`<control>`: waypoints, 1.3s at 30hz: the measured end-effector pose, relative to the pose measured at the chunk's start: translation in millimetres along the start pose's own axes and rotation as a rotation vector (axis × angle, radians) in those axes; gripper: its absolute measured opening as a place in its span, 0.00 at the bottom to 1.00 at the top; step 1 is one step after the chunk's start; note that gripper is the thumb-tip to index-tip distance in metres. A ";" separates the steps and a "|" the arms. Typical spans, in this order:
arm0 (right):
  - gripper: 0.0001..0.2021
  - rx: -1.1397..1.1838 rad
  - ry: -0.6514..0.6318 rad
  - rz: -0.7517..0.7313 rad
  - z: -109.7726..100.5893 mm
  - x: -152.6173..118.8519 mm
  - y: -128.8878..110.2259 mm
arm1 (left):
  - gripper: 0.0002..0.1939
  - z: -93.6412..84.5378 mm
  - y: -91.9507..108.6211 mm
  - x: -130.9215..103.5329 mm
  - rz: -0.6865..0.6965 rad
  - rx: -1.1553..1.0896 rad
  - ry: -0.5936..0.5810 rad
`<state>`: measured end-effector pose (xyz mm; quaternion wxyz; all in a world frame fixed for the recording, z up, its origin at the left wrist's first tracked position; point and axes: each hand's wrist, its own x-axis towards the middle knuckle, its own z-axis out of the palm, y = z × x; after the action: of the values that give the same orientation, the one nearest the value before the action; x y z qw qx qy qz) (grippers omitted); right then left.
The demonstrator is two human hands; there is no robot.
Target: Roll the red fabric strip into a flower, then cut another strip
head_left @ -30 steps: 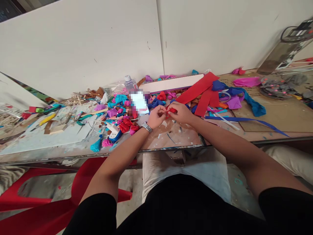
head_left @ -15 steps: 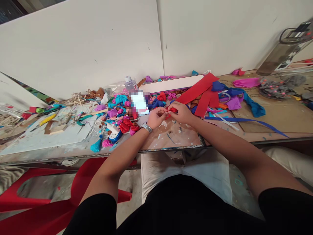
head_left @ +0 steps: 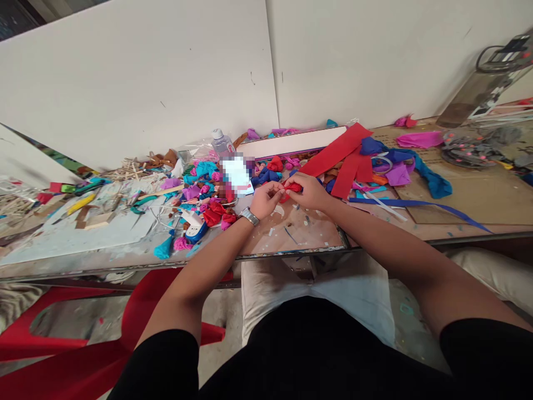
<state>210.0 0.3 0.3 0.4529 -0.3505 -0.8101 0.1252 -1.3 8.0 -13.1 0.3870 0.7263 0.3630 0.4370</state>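
Observation:
My right hand (head_left: pixel 308 190) pinches a small twisted piece of red crepe paper (head_left: pixel 293 188) above the table's near edge. Fingertips of my left hand (head_left: pixel 266 200) close on the same red piece from the other side, thumb against forefinger, so both hands nearly touch. Part of the red piece is hidden behind my fingers. Just beyond my right hand lie wide red crepe paper strips (head_left: pixel 333 153). Left of my hands is a heap of crumpled paper rosettes (head_left: pixel 214 214) in red, pink, purple and blue. A lit phone (head_left: pixel 237 175), its screen blurred out, leans over the heap.
A clear plastic bottle (head_left: pixel 224 143) stands behind the phone. A white and blue power strip (head_left: pixel 195 229) lies left of my hands. Yellow-handled cutter (head_left: pixel 81 204) and green pliers (head_left: pixel 144 204) lie farther left. A large grey bottle (head_left: pixel 474 91) stands at the right.
Both hands stay in almost the same place, with only slight finger movement on the red paper. Nothing else on the table has visibly moved.

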 end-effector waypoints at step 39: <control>0.10 0.014 -0.111 0.063 -1.5 -0.1 -0.1 | 0.31 1.4 -7.1 2.3 -0.051 -0.061 -0.143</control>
<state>211.2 0.0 1.1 0.4054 -0.3652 -0.8217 0.1644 -0.5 12.7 -19.0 0.4448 0.7342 0.3392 0.3847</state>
